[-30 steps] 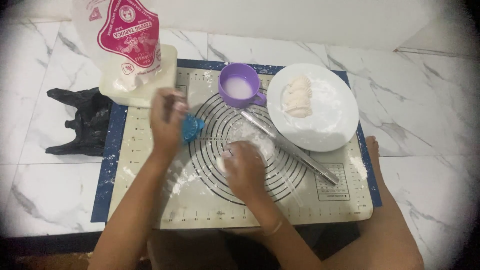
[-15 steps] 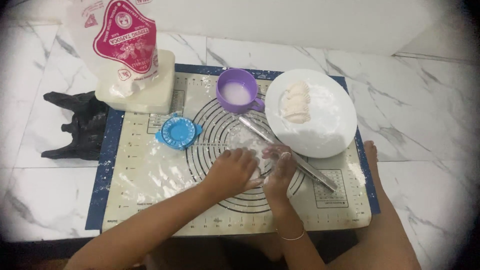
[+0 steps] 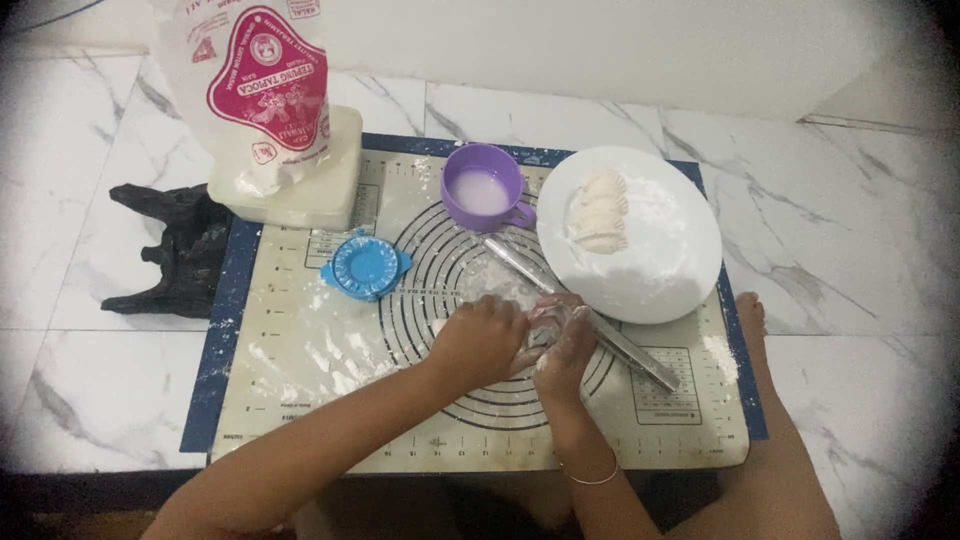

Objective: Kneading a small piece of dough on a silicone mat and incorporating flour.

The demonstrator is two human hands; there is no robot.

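My left hand point(image 3: 480, 342) and my right hand point(image 3: 567, 345) meet over the ringed middle of the beige baking mat point(image 3: 300, 360). Both are dusted with flour and closed around a small pale piece of dough point(image 3: 543, 318), which the fingers mostly hide. A metal rolling pin point(image 3: 610, 340) lies at a slant just right of my right hand. A blue round dumpling press point(image 3: 365, 266) rests shut on the mat to the upper left of my left hand.
A purple cup point(image 3: 485, 188) of white liquid stands at the mat's far edge. A white plate point(image 3: 690, 270) holds folded dumplings point(image 3: 600, 215). A flour bag point(image 3: 255, 85) rests on a white box point(image 3: 305, 195); a black plastic bag point(image 3: 175, 255) lies left.
My left hand left the blue press and came to the mat's middle. My right hand lifted off the mat, and both now close on the dough.
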